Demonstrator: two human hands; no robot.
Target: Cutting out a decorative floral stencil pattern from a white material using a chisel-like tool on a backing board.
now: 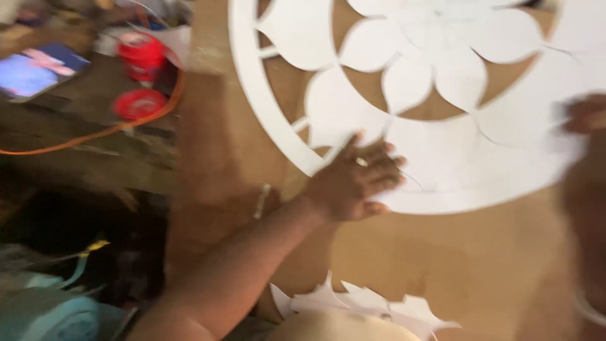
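A large white cut-out disc with a flower pattern (435,82) lies flat on a brown board (454,252). My left hand (353,180) rests palm down on the disc's lower rim, fingers spread, with a ring on one finger. My right hand (587,158) is blurred at the right edge, over the disc's right side; whether it grips anything is unclear. Several white pointed offcuts (372,303) lie at the board's near edge.
To the left is a cluttered darker surface with a red jar (141,55), its red lid (139,104), an orange cable (95,132) and a lit tablet screen (35,69). Blue-green cloth (50,309) lies at the bottom left.
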